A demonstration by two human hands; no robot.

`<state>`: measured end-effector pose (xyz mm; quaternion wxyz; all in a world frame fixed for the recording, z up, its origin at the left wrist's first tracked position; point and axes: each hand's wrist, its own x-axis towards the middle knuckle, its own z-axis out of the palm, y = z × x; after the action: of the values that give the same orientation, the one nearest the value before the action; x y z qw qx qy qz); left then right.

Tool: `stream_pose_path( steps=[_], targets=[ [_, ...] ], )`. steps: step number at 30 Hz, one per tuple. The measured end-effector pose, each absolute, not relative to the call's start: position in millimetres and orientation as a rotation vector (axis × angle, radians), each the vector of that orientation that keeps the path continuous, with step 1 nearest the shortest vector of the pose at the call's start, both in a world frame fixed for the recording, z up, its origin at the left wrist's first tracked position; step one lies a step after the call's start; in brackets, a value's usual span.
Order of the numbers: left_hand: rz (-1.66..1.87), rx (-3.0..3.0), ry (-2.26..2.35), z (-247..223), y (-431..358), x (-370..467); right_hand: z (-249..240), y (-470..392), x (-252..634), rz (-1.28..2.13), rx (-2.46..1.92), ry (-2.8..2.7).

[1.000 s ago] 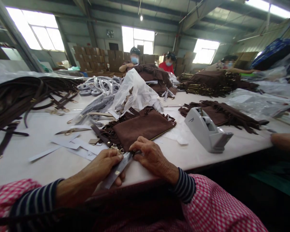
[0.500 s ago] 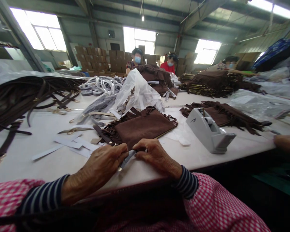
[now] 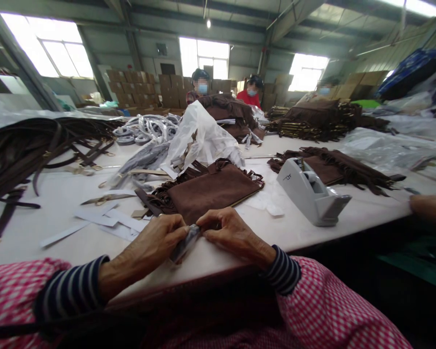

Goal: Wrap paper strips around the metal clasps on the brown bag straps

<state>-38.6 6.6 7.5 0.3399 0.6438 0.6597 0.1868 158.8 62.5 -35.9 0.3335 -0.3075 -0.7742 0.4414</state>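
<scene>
Near the table's front edge, my left hand (image 3: 155, 245) pinches a small grey wrapped piece (image 3: 188, 242), which hangs below its fingers. My right hand (image 3: 229, 232) grips the upper end of the same piece between thumb and fingertips. The two hands nearly touch. Just behind them lies a brown fringed bag (image 3: 212, 189), flat on the white table (image 3: 145, 269), with a dark strap at its left side. To the right of the bag stands a grey tape dispenser (image 3: 310, 194).
White paper strips (image 3: 105, 218) lie at left, beyond them dark straps (image 3: 18, 145). Clear plastic (image 3: 199, 135) and grey wrapped coils (image 3: 148, 128) sit behind the bag. Another brown fringed bag (image 3: 341, 167) lies at right. Masked people sit across the table; someone's forearm (image 3: 430, 208) shows at right.
The grey piece has turned and shows more between my hands. Both hands keep their hold, close together. The whole view has shifted slightly.
</scene>
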Motion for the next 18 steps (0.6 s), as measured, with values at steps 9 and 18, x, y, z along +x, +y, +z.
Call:
stream_pose_path(
  steps=[9,18],
  targets=[
    [0.602,1.377,1.670,2.0,9.8,-28.6,-32.7,50.2,154.3,0.927,-0.838,-2.134],
    [0.626,1.312,1.637,-11.7,11.3,-36.7,-40.0,46.0,143.1,0.109,-0.659,-2.461]
  ],
)
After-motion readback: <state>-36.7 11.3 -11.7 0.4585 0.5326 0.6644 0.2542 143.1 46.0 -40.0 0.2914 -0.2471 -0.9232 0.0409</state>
